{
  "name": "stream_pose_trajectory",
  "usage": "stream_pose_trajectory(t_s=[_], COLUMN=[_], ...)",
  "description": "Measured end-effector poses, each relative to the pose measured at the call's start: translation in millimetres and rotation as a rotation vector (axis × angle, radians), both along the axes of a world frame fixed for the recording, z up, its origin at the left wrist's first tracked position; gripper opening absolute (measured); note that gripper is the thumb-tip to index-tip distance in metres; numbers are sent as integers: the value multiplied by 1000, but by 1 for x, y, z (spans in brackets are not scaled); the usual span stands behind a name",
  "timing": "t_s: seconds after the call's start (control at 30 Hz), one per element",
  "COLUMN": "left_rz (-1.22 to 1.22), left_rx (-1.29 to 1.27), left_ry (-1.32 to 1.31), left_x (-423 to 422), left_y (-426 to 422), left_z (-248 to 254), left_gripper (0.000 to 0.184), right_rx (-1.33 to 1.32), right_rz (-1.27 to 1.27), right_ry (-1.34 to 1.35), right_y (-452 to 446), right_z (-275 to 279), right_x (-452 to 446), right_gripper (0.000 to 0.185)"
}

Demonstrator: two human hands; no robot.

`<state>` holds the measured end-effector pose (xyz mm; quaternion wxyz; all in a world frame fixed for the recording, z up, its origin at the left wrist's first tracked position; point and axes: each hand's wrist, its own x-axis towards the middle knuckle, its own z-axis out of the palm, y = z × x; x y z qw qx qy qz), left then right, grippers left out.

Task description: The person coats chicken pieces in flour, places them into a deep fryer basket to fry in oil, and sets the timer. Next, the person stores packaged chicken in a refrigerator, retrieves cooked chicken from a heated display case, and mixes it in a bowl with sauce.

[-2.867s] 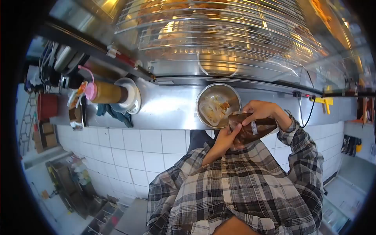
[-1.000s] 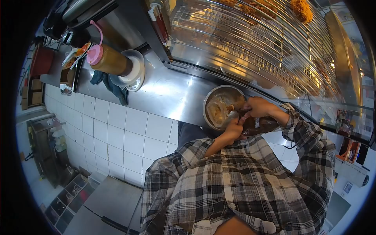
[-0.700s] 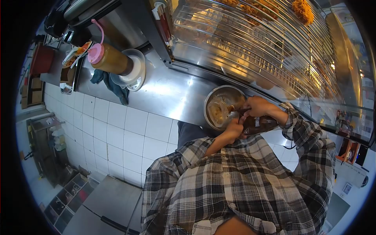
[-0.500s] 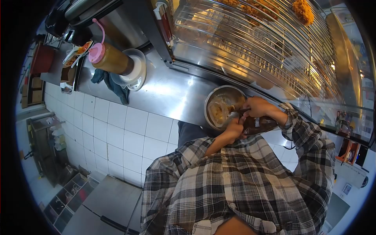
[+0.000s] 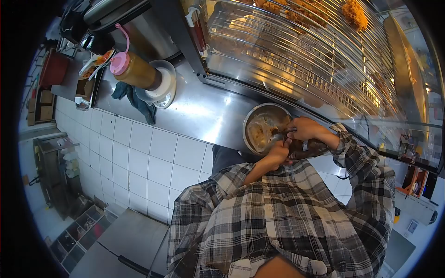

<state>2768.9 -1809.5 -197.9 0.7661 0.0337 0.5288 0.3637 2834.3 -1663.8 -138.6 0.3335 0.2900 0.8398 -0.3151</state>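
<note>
A round metal bowl [image 5: 267, 110] with a murky tan residue or liquid in it sits at the counter's edge in front of me. My right hand [image 5: 304, 128] is closed around the dark handle of a spoon [image 5: 277, 137], whose metal head is at the bowl's near right side. Beside it, my left hand [image 5: 278, 152] is closed at the end of a dark brown plastic bag [image 5: 316, 148], which lies below my right wrist. The fingers partly cover the bag's end, and its contents cannot be made out.
A glass-fronted display case with wire racks [image 5: 296, 55] and fried food [image 5: 355, 16] borders the counter [image 5: 204, 109] behind the bowl. Leftward are a pink-capped sauce bottle [image 5: 136, 72] on a white container, a dark green cloth [image 5: 139, 103] and a large steel pot [image 5: 143, 34].
The spoon head and my fingers have shifted slightly at the bowl's edge. My view has moved a little; both hands keep their holds.
</note>
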Motion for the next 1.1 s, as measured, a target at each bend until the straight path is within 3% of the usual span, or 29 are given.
stream_pose_trajectory(t_s=[0.13, 0.33, 0.43, 0.73, 0.83, 0.93, 1.03, 1.1], left_rz=[29, -2, -37, -10, -2, 15, -44, -83], left_rx=[-4, 24, 40, 96, 90, 57, 85, 209], left_ry=[15, -65, -22, -38, -26, -41, 5, 78], left_x=[4, 1, 2, 3, 5, 2, -5, -9], left_y=[-2, -4, -7, -6, -4, -1, 0, -5], left_z=[-4, -12, -7, -14, -17, -19, -13, -5], left_gripper=[42, 40, 41, 39, 39, 39, 38, 37], right_rx=[-21, -8, -24, 29, 8, -57, -199, -282], right_rz=[-30, 8, 77, -91, -109, -102, -236, -257], right_ry=[-103, 118, -2, 127, 35, 215, 161, 253], right_y=[-2, 0, 3, -6, -8, -3, 3, 8], right_z=[4, -5, -6, -16, -5, -10, 5, 10], right_x=[-5, 6, 3, 12, 8, 17, 21, 33], right_gripper=[34, 28, 31, 36, 34, 33, 34, 37])
